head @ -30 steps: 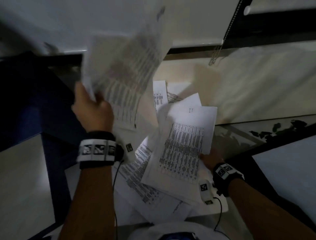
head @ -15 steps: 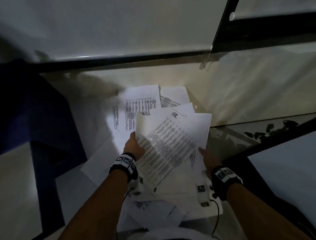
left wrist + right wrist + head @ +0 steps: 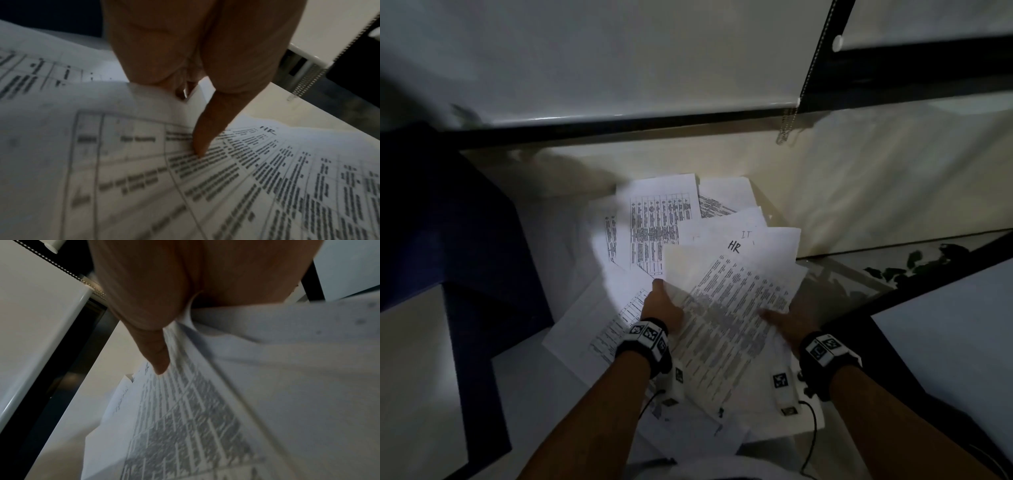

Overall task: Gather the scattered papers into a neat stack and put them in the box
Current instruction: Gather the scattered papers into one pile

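Papers point(image 3: 654, 222) lie fanned across the pale surface point(image 3: 859, 205). We pinch the top "HR" sheet point(image 3: 729, 308): left hand point(image 3: 662, 305) on its left edge, right hand point(image 3: 786, 320) on its right edge, thumbs on top.

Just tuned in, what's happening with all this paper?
A person holds the HR sheet by both side edges, left hand and right hand, each with a thumb on top. It hangs over the other papers, which lie fanned and unsquared. I see no box for certain.
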The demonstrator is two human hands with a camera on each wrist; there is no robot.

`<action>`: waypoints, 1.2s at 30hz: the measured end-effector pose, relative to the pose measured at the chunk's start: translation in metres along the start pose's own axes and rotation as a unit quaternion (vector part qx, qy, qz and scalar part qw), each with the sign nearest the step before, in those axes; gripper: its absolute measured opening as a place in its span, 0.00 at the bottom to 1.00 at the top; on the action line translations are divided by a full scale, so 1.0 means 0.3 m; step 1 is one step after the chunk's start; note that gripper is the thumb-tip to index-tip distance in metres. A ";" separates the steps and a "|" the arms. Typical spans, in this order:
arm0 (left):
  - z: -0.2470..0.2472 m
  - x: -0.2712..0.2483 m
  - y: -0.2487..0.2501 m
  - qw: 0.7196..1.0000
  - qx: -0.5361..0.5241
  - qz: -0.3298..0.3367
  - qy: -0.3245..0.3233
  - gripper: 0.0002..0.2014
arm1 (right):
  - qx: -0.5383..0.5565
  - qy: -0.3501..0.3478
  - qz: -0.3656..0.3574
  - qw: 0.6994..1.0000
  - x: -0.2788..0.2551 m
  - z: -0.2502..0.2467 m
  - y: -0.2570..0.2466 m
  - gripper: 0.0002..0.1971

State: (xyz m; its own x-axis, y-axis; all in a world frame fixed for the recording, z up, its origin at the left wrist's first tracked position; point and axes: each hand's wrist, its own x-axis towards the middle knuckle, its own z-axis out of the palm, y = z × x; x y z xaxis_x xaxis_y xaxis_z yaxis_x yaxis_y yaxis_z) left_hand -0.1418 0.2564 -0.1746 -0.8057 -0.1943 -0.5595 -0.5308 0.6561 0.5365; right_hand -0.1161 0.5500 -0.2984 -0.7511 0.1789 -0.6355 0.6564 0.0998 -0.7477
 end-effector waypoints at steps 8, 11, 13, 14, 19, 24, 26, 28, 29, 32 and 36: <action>-0.027 0.054 0.001 0.999 -0.020 0.027 -0.031 0.40 | -0.018 0.013 -0.037 0.999 -0.283 0.018 -0.308 0.41; -0.153 0.028 0.066 0.967 -0.240 0.078 -0.023 0.44 | 0.007 0.053 -0.081 0.995 -0.379 -0.024 -0.458 0.15; -0.236 -0.014 0.147 0.920 -0.361 0.140 -0.064 0.32 | 0.041 0.058 -0.139 0.988 -0.424 -0.041 -0.569 0.11; -0.275 -0.039 0.189 0.904 -0.385 0.169 -0.072 0.27 | 0.067 0.036 -0.182 0.980 -0.449 -0.042 -0.623 0.07; -0.384 -0.129 0.316 0.875 -0.410 0.258 -0.006 0.18 | 0.156 0.015 -0.263 0.952 -0.498 -0.004 -0.764 0.18; -0.358 -0.119 0.276 0.885 -0.408 0.225 0.000 0.26 | 0.091 0.057 -0.290 0.951 -0.446 0.063 -0.730 0.22; -0.335 -0.118 0.269 0.890 -0.399 0.221 -0.005 0.20 | 0.058 0.067 -0.287 0.954 -0.437 0.077 -0.704 0.22; -0.317 -0.125 0.273 0.890 -0.399 0.222 -0.004 0.18 | 0.042 0.082 -0.285 0.954 -0.431 0.088 -0.687 0.20; -0.314 -0.129 0.278 0.887 -0.401 0.228 0.001 0.18 | 0.042 0.091 -0.290 0.952 -0.425 0.090 -0.684 0.18; -0.312 -0.129 0.284 0.878 -0.412 0.244 0.015 0.16 | 0.058 0.103 -0.308 0.944 -0.420 0.097 -0.682 0.17; -0.270 -0.106 0.243 0.898 -0.390 0.205 0.018 0.21 | 0.015 0.082 -0.213 0.974 -0.382 0.120 -0.596 0.24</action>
State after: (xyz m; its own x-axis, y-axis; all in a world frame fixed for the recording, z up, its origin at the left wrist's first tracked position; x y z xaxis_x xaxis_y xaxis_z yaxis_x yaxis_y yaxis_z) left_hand -0.1759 0.2514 -0.0667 -0.9757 -0.0852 -0.2016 -0.1999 -0.0290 0.9794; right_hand -0.1499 0.4764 -0.0988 -0.9317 0.2810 -0.2303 0.2845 0.1703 -0.9434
